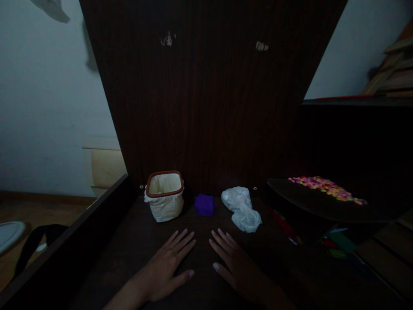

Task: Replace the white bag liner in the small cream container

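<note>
My left hand [169, 265] lies flat on the dark wooden surface [200, 254], fingers spread, holding nothing. Beside it, my right hand [234, 267] rests palm down in the same way, also holding nothing. Beyond the left fingertips stands a small bin [166, 209] with a brown rim and a white bag lining it. A folded purple cloth [204, 205] lies at the back, between the two hands' directions. Past my right fingertips sits a whitish plastic bag [241, 209], knotted or pinched at its middle; its contents cannot be made out. Neither hand touches these things.
A tall dark wooden panel [206, 107] rises behind the objects. A low side board [71, 232] borders the left. To the right, a dark shelf [306, 202] carries a strip of pink and yellow flower-like pieces [325, 188]. The scene is dim.
</note>
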Demonstrator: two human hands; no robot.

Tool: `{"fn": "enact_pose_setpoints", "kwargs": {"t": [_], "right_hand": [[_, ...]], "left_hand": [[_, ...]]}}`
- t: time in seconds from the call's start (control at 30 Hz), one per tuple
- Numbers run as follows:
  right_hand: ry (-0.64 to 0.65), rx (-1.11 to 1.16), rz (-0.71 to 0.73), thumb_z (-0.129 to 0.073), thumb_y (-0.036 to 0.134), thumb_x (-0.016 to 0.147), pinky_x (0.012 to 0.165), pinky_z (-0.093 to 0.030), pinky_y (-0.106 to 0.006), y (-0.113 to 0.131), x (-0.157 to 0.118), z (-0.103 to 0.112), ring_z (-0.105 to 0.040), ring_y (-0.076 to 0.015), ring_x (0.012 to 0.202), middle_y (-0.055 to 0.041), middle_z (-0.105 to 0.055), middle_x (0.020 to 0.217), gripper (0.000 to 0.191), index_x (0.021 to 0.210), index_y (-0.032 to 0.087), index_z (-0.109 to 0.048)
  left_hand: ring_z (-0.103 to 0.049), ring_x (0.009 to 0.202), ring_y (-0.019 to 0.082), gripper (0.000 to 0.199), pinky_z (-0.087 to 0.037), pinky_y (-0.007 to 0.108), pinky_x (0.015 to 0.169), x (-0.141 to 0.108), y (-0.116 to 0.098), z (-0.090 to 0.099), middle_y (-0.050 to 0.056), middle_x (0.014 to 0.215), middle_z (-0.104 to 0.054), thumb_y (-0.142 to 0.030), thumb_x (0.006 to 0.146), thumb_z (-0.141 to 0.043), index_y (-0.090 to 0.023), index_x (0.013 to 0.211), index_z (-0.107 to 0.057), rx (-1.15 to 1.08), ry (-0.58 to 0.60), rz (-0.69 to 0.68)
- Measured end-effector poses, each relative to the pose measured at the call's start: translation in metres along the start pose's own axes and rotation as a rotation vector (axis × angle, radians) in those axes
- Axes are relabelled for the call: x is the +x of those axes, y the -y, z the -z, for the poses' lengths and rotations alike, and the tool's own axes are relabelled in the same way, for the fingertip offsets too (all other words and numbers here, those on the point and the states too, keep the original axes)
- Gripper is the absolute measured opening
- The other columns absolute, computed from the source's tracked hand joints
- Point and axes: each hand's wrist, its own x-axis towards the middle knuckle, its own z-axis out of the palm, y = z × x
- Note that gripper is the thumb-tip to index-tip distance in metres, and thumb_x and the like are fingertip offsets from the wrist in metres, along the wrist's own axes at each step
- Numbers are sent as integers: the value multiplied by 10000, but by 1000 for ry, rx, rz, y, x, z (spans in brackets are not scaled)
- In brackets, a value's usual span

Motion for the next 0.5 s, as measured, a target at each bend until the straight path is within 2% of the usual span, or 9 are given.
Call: {"fn": "enact_pose_setpoints", "kwargs": {"t": [0.17,0.33,0.5], "right_hand": [[-39,0,34,-377,478,1061,1259,-180,-579,-3,-1,-3,-151,-298,1559,-76,-206,1674,593,1591,220,-310],[-26,-11,15,-378,478,1059,1260,-183,-578,-3,0,-4,-152,-305,1558,-80,-202,1675,598,1588,208,-315],[-72,-3,50,-387,482,1059,1262,-195,-565,-8,0,-9,-166,-294,1557,-64,-210,1676,592,1593,245,-299]], "left_hand": [[-198,1548,342,657,-235,631,1234,0,0,1,59,1675,-229,-524,1024,-466,-297,1602,-249,-1,-29,-14],[-200,1547,347,663,-233,637,1232,1,0,1,64,1674,-228,-526,1022,-471,-299,1602,-244,3,-22,-12],[-212,1543,349,664,-240,636,1230,0,1,0,59,1670,-241,-508,1020,-489,-308,1602,-240,-1,-45,-29]]}}
